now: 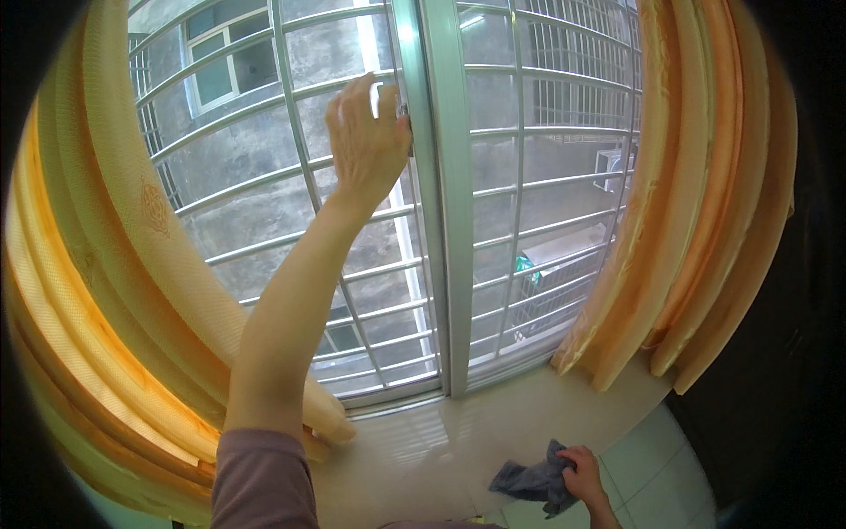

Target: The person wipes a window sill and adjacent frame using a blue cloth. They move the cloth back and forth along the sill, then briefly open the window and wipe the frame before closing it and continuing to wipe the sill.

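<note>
My left hand (363, 135) is raised to the metal frame (422, 218) of a sliding window. Its thumb side rests at a small latch (405, 112) on the frame's edge, which the hand partly hides. The fingers are bent and spread, with nothing seen held between them. At the lower right, my right hand (581, 473) grips a crumpled dark grey cloth (537, 479). The cloth hangs in front of the pale windowsill (410, 456), and whether it touches the sill I cannot tell.
Yellow-orange curtains hang on the left (142, 264) and right (700, 198) of the window. Outside the glass, metal security bars (297, 132) cross in front of a grey wall (231, 159). Light floor tiles (651, 463) show below the sill, beside a dark area at right.
</note>
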Demonstrator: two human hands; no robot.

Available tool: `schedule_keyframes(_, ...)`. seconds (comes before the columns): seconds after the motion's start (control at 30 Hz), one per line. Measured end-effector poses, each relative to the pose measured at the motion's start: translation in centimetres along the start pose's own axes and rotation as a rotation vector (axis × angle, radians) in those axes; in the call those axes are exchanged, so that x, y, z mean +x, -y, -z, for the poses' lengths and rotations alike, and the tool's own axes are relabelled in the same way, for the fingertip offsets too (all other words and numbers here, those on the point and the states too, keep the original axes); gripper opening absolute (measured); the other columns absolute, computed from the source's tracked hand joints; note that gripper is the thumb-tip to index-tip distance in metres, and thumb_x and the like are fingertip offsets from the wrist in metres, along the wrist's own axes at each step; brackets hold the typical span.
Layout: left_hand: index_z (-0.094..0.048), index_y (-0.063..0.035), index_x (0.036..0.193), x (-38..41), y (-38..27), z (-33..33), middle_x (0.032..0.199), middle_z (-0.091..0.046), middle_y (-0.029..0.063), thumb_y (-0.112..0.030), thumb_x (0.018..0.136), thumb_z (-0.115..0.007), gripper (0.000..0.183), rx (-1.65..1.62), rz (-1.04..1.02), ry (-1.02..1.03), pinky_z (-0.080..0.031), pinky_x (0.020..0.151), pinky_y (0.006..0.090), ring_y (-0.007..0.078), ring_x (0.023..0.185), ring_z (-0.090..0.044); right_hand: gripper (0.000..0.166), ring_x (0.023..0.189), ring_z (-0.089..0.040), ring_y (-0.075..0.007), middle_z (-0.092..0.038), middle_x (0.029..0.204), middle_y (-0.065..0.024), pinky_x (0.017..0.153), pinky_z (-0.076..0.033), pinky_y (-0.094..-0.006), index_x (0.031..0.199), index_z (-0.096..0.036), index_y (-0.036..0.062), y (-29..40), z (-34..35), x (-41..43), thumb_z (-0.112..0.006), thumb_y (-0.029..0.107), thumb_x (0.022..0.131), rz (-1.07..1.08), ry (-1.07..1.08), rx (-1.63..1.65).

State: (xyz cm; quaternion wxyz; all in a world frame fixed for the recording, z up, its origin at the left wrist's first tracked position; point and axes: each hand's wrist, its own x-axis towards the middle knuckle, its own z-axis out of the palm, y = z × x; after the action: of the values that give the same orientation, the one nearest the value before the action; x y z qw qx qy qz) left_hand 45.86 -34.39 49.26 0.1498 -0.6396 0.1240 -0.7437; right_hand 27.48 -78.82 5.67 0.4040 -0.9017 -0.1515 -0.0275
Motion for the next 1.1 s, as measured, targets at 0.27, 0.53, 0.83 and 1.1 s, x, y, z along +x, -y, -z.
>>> schedule_keyframes(0.27,-0.054,-0.0101,0.112,0.7,0.8,-0.4,0.133,-0.051,0.0133,-0.007,0.084,-0.065,0.030,0.125,-0.270,0.074,-0.028,0.111,0.0550,0.0293,0.130,-0.047,0.041,0.098,-0.060,-0.0352,-0.063,0.104,-0.0165,0.084,-0.051,-0.0395,0.103,-0.072,0.0066,3.6,-1.7,0.4,-0.054,0.001,0.067,0.091,-0.026,0.058)
schedule_keyframes(0.53,-0.056,-0.0111,0.108,0.9,1.0,-0.2,0.133,-0.050,0.0111,-0.003,0.076,-0.069,0.035,0.045,-0.266,0.107,-0.028,0.111,0.0518,0.0286,0.129,-0.046,0.037,0.103,-0.062,-0.0326,-0.064,0.111,-0.0172,0.090,-0.050,-0.0384,0.112,-0.065,0.0004,0.1,1.9,-6.0,-0.054,0.000,0.077,-0.126,-0.018,0.049)
schedule_keyframes(0.83,-0.053,-0.0090,0.102,1.1,0.3,0.5,0.110,-0.056,0.0100,-0.006,0.076,-0.070,0.031,0.110,-0.116,0.089,-0.042,0.087,0.0408,0.0267,0.104,-0.057,0.037,0.112,-0.059,-0.0371,-0.064,0.118,-0.0202,0.099,-0.046,-0.0427,0.116,-0.065,-0.0001,-2.2,6.0,-15.8,-0.051,0.002,0.081,-0.592,-0.129,0.142)
schedule_keyframes(1.1,-0.053,-0.0038,0.103,-0.4,-1.6,1.2,0.091,-0.063,0.0169,-0.029,0.092,-0.066,0.030,-0.147,0.356,0.279,-0.047,0.052,0.0420,0.0325,0.061,-0.063,0.040,0.107,-0.059,-0.0338,-0.061,0.114,-0.0194,0.093,-0.047,-0.0395,0.111,-0.067,0.0019,-4.5,5.5,-11.4,-0.055,0.001,0.072,-0.420,-0.104,0.102)
